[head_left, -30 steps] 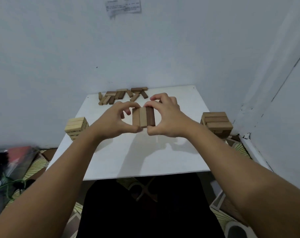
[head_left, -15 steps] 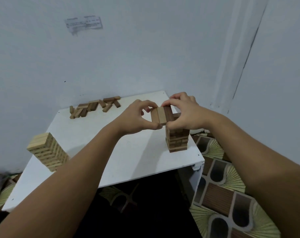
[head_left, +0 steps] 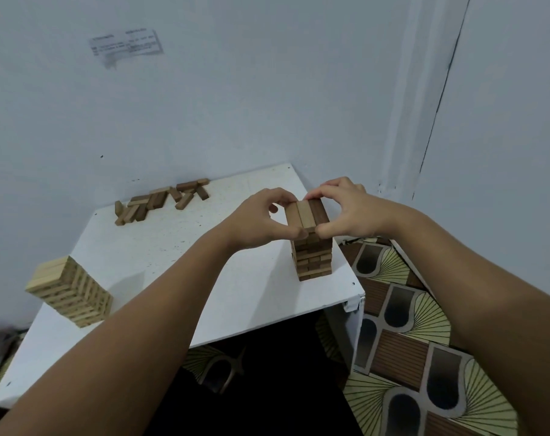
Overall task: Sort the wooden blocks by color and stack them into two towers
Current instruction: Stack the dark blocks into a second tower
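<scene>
The row of three blocks (head_left: 306, 213) sits at the top of the dark tower (head_left: 313, 256), which stands near the right front corner of the white counter (head_left: 179, 265); whether the row is fully seated or a hair above the layer below cannot be told from here. Your left hand (head_left: 254, 220) pinches the row from its left, thumb at the near end and fingers curled over the far end; your right hand (head_left: 346, 212) pinches it from the right in the same way, so both hands grip the one row between them. Judgement: the step in hand is seating this layer. To do it well, keep the three blocks squeezed flush side by side, line their outer edges up with the layer beneath, and check that they run crosswise to it. Set the row down flat, not one end first. Ease the pinch off both sides together, so neither hand drags the row sideways. The tower stands close to the counter edge, so a nudge toward the right could tip it off. One block in the row reads lighter than its neighbours; check its colour before letting go. Outward: the light tower (head_left: 70, 289) stands at the left front of the counter, well apart. A scatter of loose blocks (head_left: 161, 199) lies at the back by the wall, not yet stacked.
</scene>
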A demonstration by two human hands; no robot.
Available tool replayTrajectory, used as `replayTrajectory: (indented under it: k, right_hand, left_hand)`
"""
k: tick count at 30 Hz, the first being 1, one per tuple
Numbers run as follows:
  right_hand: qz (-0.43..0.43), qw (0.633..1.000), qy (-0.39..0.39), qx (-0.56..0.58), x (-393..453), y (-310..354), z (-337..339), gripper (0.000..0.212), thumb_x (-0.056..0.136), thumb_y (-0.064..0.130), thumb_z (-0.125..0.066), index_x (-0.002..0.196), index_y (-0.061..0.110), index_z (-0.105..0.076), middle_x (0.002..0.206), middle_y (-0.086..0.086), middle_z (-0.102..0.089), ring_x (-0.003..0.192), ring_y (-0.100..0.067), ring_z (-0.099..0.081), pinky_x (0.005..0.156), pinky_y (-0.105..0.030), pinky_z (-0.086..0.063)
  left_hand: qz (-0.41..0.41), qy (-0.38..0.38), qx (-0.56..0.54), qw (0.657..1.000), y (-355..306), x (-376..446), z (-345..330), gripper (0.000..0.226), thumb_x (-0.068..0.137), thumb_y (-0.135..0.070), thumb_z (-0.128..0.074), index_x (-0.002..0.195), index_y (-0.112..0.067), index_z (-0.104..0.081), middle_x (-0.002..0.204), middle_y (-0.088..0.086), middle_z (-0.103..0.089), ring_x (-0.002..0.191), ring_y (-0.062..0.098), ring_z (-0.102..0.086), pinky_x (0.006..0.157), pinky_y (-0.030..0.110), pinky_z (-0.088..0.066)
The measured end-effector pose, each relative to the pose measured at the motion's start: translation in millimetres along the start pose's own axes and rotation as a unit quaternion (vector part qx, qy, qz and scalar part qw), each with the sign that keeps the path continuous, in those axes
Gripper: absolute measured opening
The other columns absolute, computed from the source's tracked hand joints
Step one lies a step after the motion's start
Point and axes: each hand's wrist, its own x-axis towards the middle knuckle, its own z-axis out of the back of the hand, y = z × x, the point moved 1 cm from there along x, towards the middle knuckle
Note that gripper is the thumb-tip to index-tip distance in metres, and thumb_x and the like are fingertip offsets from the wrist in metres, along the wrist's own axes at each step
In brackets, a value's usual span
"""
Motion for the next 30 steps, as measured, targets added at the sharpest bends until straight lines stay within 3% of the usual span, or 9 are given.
replayTrajectory:
  k: [4, 8, 11, 13, 16, 19, 22, 30]
  right_hand:
    - [-0.006, 1.000, 0.012, 0.007, 1.5, -2.0, -1.2, 0.084, 0.063, 0.050, -0.067, 0.144, 0.045, -0.045, 0.151, 0.008, -0.027, 0.140, -0.020, -0.023, 0.101, -0.039, -0.031]
    - [-0.004, 1.000, 0.017, 0.025, 2.6, -9.8, -4.2, 0.080, 0.069, 0.047, -0.071, 0.143, 0.050, -0.042, 0.151, 0.009, -0.029, 0.139, -0.021, -0.026, 0.106, -0.044, -0.036]
    - [0.006, 0.998, 0.009, 0.055, 2.3, -15.4, -9.8, 0.090, 0.069, 0.051, -0.073, 0.148, 0.056, -0.032, 0.157, 0.010, -0.027, 0.145, -0.023, -0.025, 0.113, -0.051, -0.036]
    - [0.014, 0.995, -0.006, 0.102, 0.8, -18.9, -14.1, 0.097, 0.068, 0.054, -0.074, 0.152, 0.054, -0.026, 0.162, 0.010, -0.025, 0.149, -0.021, -0.024, 0.114, -0.048, -0.035]
    - [0.019, 0.986, -0.009, 0.163, -1.1, -25.2, -20.7, 0.095, 0.071, 0.051, -0.077, 0.154, 0.048, -0.031, 0.162, 0.010, -0.029, 0.149, -0.015, -0.025, 0.107, -0.036, -0.033]
    - [0.021, 0.979, 0.001, 0.203, -0.8, -30.2, -24.9, 0.080, 0.078, 0.040, -0.084, 0.146, 0.043, -0.043, 0.150, 0.013, -0.043, 0.144, -0.015, -0.035, 0.106, -0.036, -0.035]
    - [0.030, 0.967, 0.018, 0.252, 0.3, -30.8, -24.1, 0.065, 0.083, 0.025, -0.086, 0.137, 0.036, -0.052, 0.136, 0.012, -0.056, 0.133, -0.014, -0.048, 0.109, -0.039, -0.044]
    - [0.024, 0.961, 0.062, 0.267, 3.3, -27.5, -16.3, 0.065, 0.082, 0.020, -0.084, 0.137, 0.029, -0.051, 0.132, 0.005, -0.061, 0.124, -0.012, -0.058, 0.102, -0.032, -0.051]
  left_hand:
    - [0.011, 0.003, -0.012, 1.000, 0.4, -0.3, -3.8, 0.057, 0.067, -0.046, -0.089, 0.119, -0.037, -0.066, 0.123, -0.017, -0.060, 0.115, 0.007, -0.055, 0.099, 0.036, -0.052]
    - [0.023, 0.008, -0.046, 0.999, 0.0, -3.7, -5.7, 0.060, 0.071, -0.038, -0.095, 0.122, -0.035, -0.064, 0.123, -0.016, -0.062, 0.117, 0.011, -0.056, 0.102, 0.035, -0.051]
    - [0.043, 0.014, -0.071, 0.996, 4.4, -8.7, -4.9, 0.087, 0.064, -0.039, -0.099, 0.140, -0.039, -0.055, 0.130, -0.012, -0.059, 0.122, 0.010, -0.056, 0.102, 0.031, -0.049]
    - [0.051, 0.013, -0.086, 0.995, 7.6, -12.6, -4.6, 0.095, 0.063, -0.038, -0.100, 0.144, -0.039, -0.051, 0.131, -0.012, -0.060, 0.123, 0.008, -0.056, 0.103, 0.030, -0.049]
    - [0.051, 0.007, -0.103, 0.993, 12.8, -16.0, -4.9, 0.077, 0.065, -0.034, -0.099, 0.133, -0.039, -0.064, 0.130, -0.013, -0.064, 0.121, 0.007, -0.058, 0.106, 0.035, -0.050]
    - [0.057, 0.003, -0.127, 0.990, 16.5, -16.6, -6.3, 0.064, 0.067, -0.030, -0.098, 0.124, -0.037, -0.069, 0.126, -0.013, -0.068, 0.119, 0.009, -0.061, 0.105, 0.037, -0.052]
    - [0.059, 0.002, -0.136, 0.989, 17.6, -15.2, -7.3, 0.062, 0.070, -0.028, -0.097, 0.125, -0.034, -0.069, 0.124, -0.013, -0.069, 0.118, 0.010, -0.062, 0.103, 0.038, -0.053]
    - [0.065, 0.011, -0.134, 0.989, 16.3, -13.3, -8.7, 0.066, 0.066, -0.033, -0.098, 0.125, -0.037, -0.067, 0.125, -0.009, -0.067, 0.120, 0.014, -0.061, 0.106, 0.045, -0.052]
